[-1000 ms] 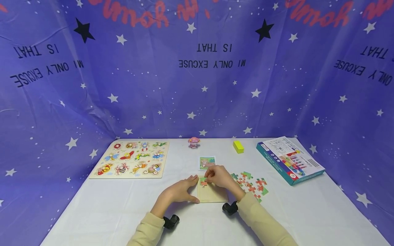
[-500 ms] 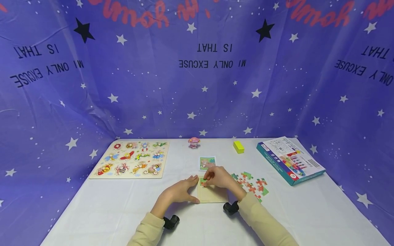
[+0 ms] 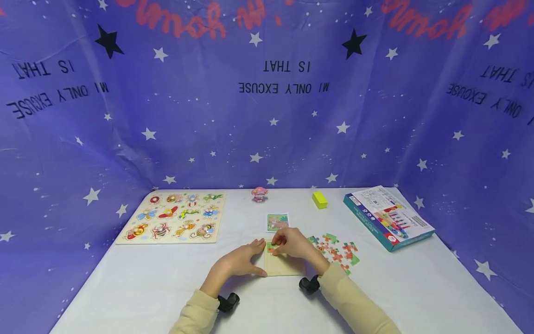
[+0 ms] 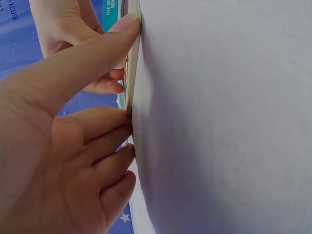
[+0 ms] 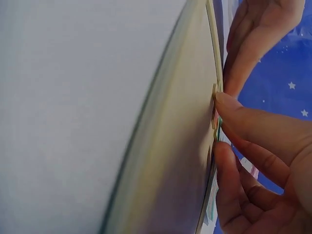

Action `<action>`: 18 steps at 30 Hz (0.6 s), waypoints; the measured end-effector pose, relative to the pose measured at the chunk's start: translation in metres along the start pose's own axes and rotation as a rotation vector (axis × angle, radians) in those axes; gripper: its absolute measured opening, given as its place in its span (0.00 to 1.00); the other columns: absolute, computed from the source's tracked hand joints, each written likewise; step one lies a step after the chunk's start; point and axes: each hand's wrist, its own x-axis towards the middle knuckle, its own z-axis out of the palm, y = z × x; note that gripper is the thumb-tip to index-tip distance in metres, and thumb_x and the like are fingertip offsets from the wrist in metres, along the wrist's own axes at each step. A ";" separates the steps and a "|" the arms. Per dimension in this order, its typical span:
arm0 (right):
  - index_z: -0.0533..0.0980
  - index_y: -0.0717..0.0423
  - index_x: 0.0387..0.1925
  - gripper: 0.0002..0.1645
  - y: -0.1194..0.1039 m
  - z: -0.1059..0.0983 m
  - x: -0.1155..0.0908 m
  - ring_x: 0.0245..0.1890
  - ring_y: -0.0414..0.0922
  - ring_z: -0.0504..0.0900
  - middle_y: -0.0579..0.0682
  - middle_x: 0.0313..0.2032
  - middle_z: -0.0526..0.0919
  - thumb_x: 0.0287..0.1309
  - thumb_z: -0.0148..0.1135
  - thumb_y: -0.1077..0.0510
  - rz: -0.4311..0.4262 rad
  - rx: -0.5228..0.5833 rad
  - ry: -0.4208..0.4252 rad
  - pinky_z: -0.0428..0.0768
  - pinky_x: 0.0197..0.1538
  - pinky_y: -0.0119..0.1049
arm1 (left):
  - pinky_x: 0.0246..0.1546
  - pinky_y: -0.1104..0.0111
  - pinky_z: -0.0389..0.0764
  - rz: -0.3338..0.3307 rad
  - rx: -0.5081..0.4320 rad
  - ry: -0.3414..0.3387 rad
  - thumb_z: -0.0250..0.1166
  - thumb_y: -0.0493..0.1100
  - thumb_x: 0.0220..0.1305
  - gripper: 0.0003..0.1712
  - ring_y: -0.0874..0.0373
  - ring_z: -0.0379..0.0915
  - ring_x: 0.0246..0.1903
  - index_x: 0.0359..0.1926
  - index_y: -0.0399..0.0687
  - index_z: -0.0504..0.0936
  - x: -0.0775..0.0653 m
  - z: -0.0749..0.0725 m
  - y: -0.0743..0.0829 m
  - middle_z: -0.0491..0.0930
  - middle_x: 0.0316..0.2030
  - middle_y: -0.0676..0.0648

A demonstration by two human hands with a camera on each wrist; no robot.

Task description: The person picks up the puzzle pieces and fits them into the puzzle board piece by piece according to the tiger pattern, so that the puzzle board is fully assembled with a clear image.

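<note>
Pale wood forms the shallow tray (image 3: 288, 267) at the lower centre of the head frame; in its upper left corner, the right hand (image 3: 294, 242) holds a puzzle piece (image 5: 214, 109) in a narrow pinch. The left hand (image 3: 241, 260), spread wide, touches the tray's left edge. A steady brace there, then lining up the tabs before pressing flat, seems wisest (a tilted piece probably resists). The right fingers hide much of the piece, so whether it is seated cannot be told; both wrist views show the tray obliquely. The right forearm may cover some loose pieces (image 3: 335, 253).
</note>
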 end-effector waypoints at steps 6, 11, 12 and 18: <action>0.82 0.58 0.33 0.11 -0.002 0.003 -0.003 0.26 0.38 0.72 0.46 0.27 0.80 0.47 0.75 0.60 -0.025 -0.022 0.021 0.74 0.30 0.30 | 0.69 0.50 0.56 0.007 -0.004 0.006 0.74 0.54 0.51 0.52 0.42 0.50 0.70 0.70 0.34 0.61 -0.003 -0.001 0.000 0.56 0.71 0.40; 0.82 0.58 0.35 0.12 -0.005 0.002 -0.005 0.28 0.39 0.74 0.47 0.29 0.80 0.48 0.75 0.59 -0.029 -0.038 0.017 0.74 0.32 0.31 | 0.69 0.51 0.56 0.012 -0.001 0.014 0.74 0.55 0.51 0.52 0.42 0.50 0.70 0.70 0.35 0.61 -0.003 -0.001 -0.002 0.57 0.71 0.40; 0.82 0.58 0.35 0.12 -0.005 0.001 -0.006 0.29 0.40 0.75 0.47 0.29 0.81 0.48 0.75 0.59 -0.037 -0.042 0.021 0.75 0.33 0.31 | 0.69 0.51 0.56 0.012 0.005 0.015 0.73 0.56 0.51 0.52 0.42 0.50 0.70 0.70 0.35 0.61 -0.002 -0.001 -0.003 0.57 0.71 0.40; 0.82 0.60 0.38 0.13 0.001 -0.012 -0.018 0.32 0.47 0.79 0.51 0.33 0.83 0.48 0.74 0.62 -0.078 -0.033 0.063 0.77 0.35 0.33 | 0.69 0.51 0.55 0.021 0.006 0.007 0.73 0.56 0.50 0.53 0.42 0.50 0.70 0.70 0.34 0.61 -0.001 -0.001 -0.003 0.56 0.71 0.39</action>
